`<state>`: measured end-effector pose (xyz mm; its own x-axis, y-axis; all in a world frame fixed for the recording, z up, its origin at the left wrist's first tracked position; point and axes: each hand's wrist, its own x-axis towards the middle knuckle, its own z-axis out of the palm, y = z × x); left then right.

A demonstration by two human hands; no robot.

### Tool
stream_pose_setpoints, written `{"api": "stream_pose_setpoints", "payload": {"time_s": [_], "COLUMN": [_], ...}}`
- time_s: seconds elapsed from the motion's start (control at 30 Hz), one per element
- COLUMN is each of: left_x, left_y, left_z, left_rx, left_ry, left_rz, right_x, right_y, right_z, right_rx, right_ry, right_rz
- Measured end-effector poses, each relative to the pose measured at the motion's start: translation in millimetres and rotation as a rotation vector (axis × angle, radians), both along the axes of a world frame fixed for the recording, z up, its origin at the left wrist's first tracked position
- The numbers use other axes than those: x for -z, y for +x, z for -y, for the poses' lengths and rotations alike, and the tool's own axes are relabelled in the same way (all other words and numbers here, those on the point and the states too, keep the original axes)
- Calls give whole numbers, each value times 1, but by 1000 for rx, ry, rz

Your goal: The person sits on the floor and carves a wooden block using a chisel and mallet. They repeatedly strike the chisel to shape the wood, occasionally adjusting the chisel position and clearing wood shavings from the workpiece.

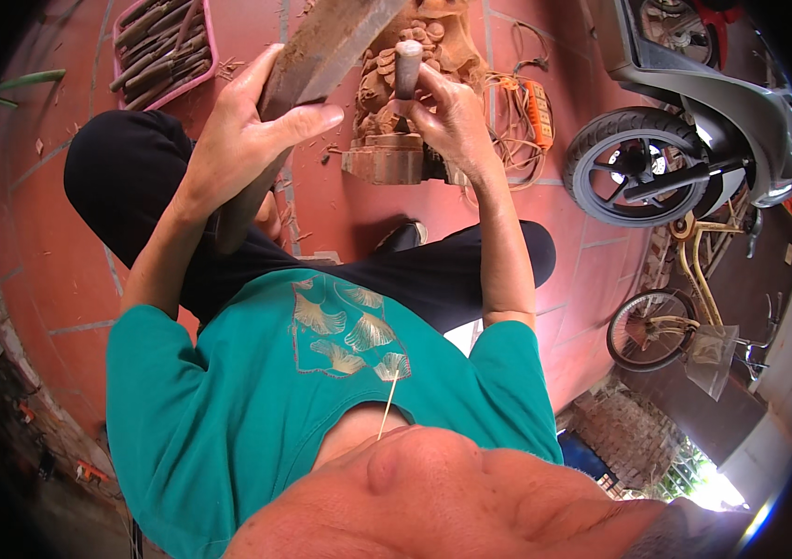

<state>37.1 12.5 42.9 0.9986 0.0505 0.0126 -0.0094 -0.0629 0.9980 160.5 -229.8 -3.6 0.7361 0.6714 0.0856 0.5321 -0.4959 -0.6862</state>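
While our left hand (245,140) grips the mallet (326,51) and right hand (452,121) the tool (407,73), a crooked blow might chip the carving (387,156).

Rough wooden carving (383,101), smooth glossy floor tiles (592,279)

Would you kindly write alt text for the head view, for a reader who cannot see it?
The left hand grips a thick wooden-looking bar while the right hand holds a rounded handle over a brown carving on red tiles. A pink basket of tools and a motorbike are nearby.
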Motion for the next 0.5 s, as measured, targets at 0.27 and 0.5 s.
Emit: {"api": "stream_pose_setpoints", "payload": {"time_s": [0.27, 0.5], "left_x": [10, 10], "left_y": [-1, -3], "left_z": [-2, -3], "left_rx": [146, -48], "left_ry": [134, 4], "left_rz": [-116, -8], "right_x": [0, 1], "right_y": [-6, -4], "right_z": [-11, -13], "right_rx": [-56, -58], "right_ry": [-35, -40], "right_rz": [77, 70]}}
